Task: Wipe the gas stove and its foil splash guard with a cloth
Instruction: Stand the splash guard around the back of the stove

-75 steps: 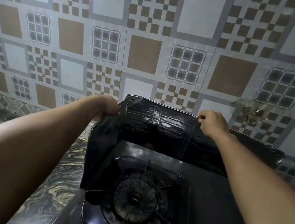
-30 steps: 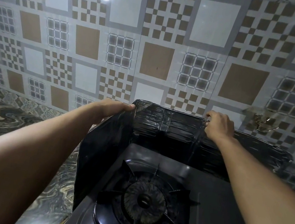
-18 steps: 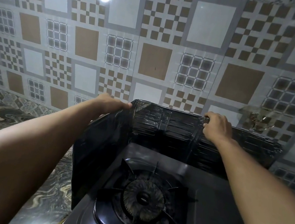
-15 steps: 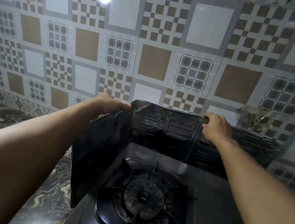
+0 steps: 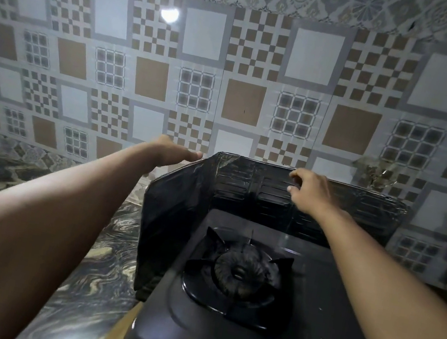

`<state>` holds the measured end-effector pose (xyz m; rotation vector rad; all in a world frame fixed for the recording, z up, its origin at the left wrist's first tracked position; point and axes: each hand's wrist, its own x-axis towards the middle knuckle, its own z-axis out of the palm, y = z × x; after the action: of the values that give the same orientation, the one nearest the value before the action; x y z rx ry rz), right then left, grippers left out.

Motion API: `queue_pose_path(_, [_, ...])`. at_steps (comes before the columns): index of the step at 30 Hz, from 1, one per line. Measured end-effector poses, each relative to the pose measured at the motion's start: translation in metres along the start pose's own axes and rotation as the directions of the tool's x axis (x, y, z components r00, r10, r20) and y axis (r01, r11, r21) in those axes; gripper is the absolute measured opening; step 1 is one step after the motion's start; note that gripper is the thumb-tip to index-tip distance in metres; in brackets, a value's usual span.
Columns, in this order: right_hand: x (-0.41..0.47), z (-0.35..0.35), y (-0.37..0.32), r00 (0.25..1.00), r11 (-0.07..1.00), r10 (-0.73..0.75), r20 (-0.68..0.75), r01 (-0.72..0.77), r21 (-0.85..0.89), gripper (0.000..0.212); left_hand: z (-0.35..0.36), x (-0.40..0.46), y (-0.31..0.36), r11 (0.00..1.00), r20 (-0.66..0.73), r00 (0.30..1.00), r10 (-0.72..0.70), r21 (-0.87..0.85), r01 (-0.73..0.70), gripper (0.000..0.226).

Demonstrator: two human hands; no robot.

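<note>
- Two panels of the guard (image 5: 243, 185) show clearly: a back panel standing along the rear of the stove (image 5: 263, 326), and a left wing folded forward beside the burner (image 5: 239, 274). A right end reaches toward the far corner near the wall (image 5: 246, 83).
- Thin embossed sheet like this is probably light, springy and easy to crease; its glossy dark face looks greasy, so likely slippery under a wipe.
- Best hold, I judge, is the top rim near the fold, where the bend stiffens it; pressing mid-panel would likely buckle it or push it back against the tiles.
- Left hand (image 5: 173, 151) lies flat, fingers extended, at the top corner where the wing meets the back panel; it seems to rest against the edge rather than pinch it, and holds nothing.
- Right hand (image 5: 306, 191) is in front of the back panel's top rim, fingers loosely curled and half open, gripping nothing; whether a fingertip touches the rim I cannot tell.
- No cloth is in sight in either hand or on the stove, so wiping looks not yet begun.
- Stove sits on a marbled counter (image 5: 83, 279), its body heavy enough, I expect, to stay put under wiping; the pan support around the burner is loose-looking and may shift.
</note>
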<state>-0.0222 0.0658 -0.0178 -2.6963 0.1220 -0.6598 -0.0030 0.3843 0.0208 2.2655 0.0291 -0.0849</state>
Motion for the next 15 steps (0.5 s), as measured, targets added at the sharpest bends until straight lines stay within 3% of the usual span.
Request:
queue_pose_path(8, [-0.075, 0.010, -0.080, 0.972, 0.990, -0.139, 0.188, 0.138, 0.019, 0.030, -0.023, -0.042, -0.057, 0.995, -0.001, 1.000, -0.022, -0.098, 0.021, 0.089])
queue_pose_path(12, [-0.117, 0.025, -0.113, 0.941, 0.986, -0.163, 0.296, 0.163, 0.027, 0.026, -0.012, -0.064, -0.100, 0.964, -0.033, 0.998, -0.049, -0.264, 0.039, 0.054])
queue_pose_path(15, [-0.148, 0.037, -0.135, 0.919, 0.985, -0.172, 0.354, 0.172, 0.030, 0.020, -0.002, -0.083, -0.137, 0.989, 0.000, 0.991, -0.132, -0.064, 0.132, 0.033])
